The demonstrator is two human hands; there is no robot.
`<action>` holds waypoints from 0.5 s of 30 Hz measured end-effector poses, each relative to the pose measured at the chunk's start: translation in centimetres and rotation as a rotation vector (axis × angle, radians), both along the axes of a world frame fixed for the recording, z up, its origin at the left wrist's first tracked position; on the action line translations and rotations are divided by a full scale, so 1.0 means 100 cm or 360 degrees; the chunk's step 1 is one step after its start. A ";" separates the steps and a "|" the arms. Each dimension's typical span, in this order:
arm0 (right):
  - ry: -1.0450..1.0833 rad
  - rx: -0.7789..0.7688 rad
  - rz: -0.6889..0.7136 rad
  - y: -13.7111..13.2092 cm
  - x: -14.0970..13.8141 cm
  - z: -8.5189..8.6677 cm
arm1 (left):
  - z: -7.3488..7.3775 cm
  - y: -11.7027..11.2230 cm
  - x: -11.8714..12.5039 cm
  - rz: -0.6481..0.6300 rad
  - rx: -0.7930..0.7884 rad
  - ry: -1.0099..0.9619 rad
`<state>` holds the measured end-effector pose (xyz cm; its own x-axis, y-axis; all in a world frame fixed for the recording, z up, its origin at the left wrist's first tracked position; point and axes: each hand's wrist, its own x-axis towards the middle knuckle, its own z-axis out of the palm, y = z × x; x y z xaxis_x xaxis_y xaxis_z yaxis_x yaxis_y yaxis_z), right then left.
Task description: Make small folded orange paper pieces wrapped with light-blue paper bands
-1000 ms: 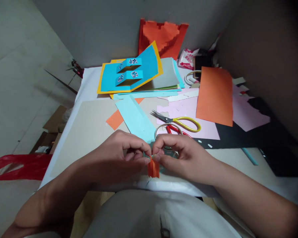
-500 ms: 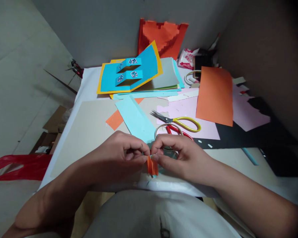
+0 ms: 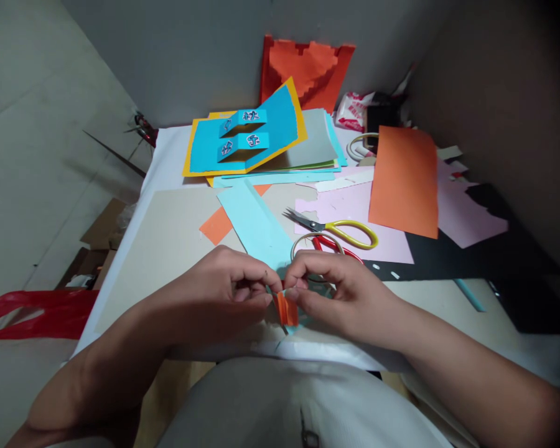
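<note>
My left hand (image 3: 224, 292) and my right hand (image 3: 336, 292) meet at the near edge of the table, fingertips pinched together on a small folded orange paper piece (image 3: 287, 309). The piece stands upright between the thumbs and forefingers, with a bit of light blue paper at its top. Both hands are closed on it. A light blue paper strip (image 3: 256, 223) lies just behind the hands. Yellow-handled scissors (image 3: 340, 228) and red-handled scissors (image 3: 336, 246) lie behind my right hand.
A blue and yellow pop-up card (image 3: 245, 137) sits on a paper stack at the back. An orange-red pop-up card (image 3: 308, 68) leans on the wall. An orange sheet (image 3: 404, 180), pink paper (image 3: 354, 211) and black paper (image 3: 471, 252) lie right. A red bag (image 3: 37, 311) lies on the floor, left.
The small orange piece has shifted slightly up and tilted between the fingertips. The hands have stayed in nearly the same place.
</note>
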<state>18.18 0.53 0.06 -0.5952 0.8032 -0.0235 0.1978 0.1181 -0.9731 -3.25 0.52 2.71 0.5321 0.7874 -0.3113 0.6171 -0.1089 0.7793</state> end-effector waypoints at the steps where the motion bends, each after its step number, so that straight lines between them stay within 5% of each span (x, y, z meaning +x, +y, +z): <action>1: 0.0010 0.0015 -0.0006 0.000 0.000 0.000 | 0.000 0.000 0.000 -0.0002 0.0006 0.0003; 15: -0.0001 0.0091 -0.0046 0.000 -0.002 -0.003 | -0.004 -0.003 -0.002 0.0144 -0.0056 0.0009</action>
